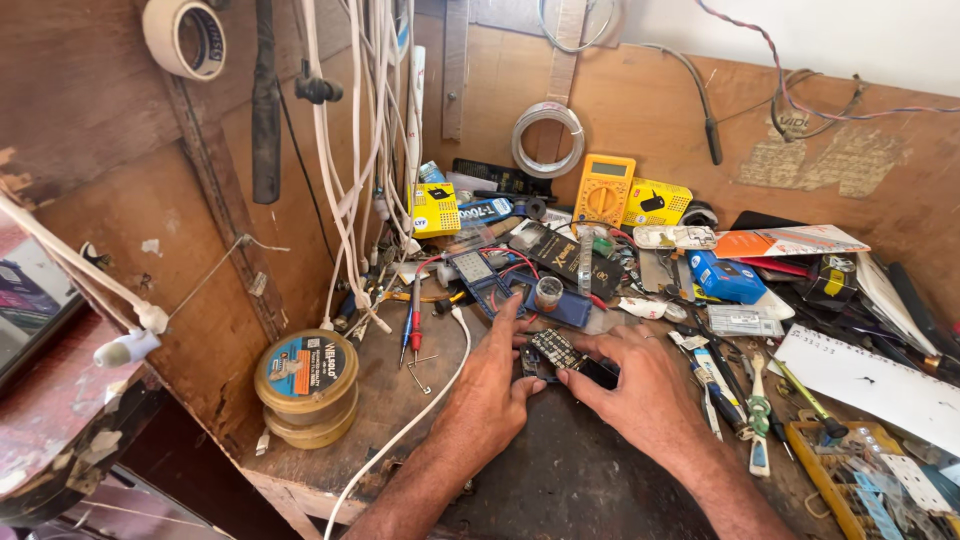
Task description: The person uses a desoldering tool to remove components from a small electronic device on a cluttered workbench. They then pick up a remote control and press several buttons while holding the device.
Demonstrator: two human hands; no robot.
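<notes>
Both of my hands meet at the middle of a dark wooden bench. My left hand (497,380) and my right hand (640,385) together pinch a small opened phone (568,358), its circuit board showing on top. The left fingers press the phone's left end, and the right thumb and fingers grip its right end. Just beyond the phone lies a blue holder (545,295) with a small round tin on it.
A yellow multimeter (603,190) leans on the back wall. Spools of solder wire (306,385) are stacked at the left edge. Red and blue probes (413,325), a white cable (420,420), screwdrivers and tweezers (740,400), a blue box (727,277) and papers crowd the bench.
</notes>
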